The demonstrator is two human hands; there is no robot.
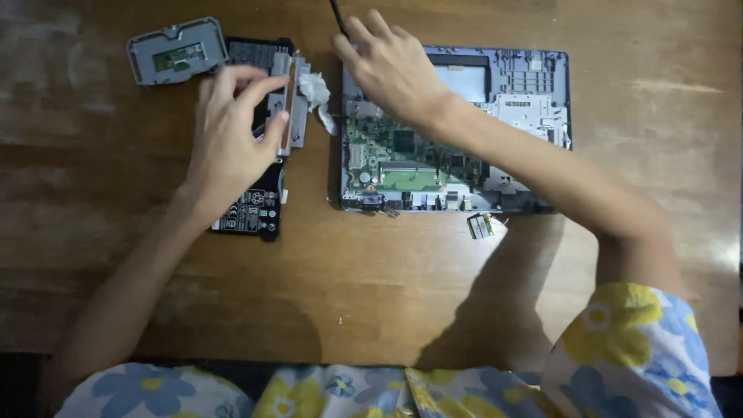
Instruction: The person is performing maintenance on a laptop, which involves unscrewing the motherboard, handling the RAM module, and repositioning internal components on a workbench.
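Left hand (228,135) pinches a metal heatsink (288,104) at upper left, while right hand (391,66) grips a dark tool (337,15) above the opened laptop base (457,131).

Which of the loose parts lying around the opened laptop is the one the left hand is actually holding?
The left hand pinches the metal heat sink with the copper strip; the grey touchpad piece and black battery lie untouched.

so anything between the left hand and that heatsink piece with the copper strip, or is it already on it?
Nothing in the way. The left hand already pinches the heatsink piece between thumb and fingers, over the black battery pack. The crumpled white tissue lies just beside it, toward the opened laptop base.
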